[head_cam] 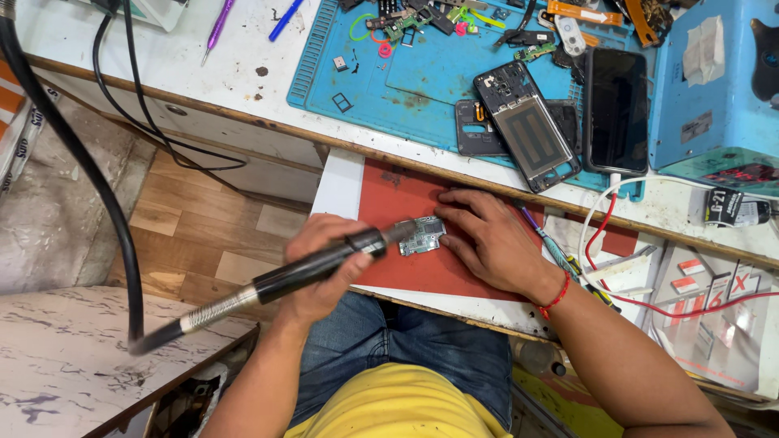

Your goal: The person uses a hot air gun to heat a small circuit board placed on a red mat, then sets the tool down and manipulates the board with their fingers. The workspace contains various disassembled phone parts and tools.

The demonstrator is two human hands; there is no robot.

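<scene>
Left hand [324, 264] was wrapped around the black hot-air handpiece [292, 276], fingers clamped on its barrel, nozzle tip over the small circuit board [422, 235]. The board lay near the middle of the red mat [406, 268]. Right hand [487, 239] rested on the mat just right of the board, fingers together, tips touching the board's edge. Beyond the mat's far edge lay a phone frame [527, 126] on a blue work mat [430, 77].

Circuit board [421, 235] on mat [406, 264], phone frame [531, 130] behind.
</scene>
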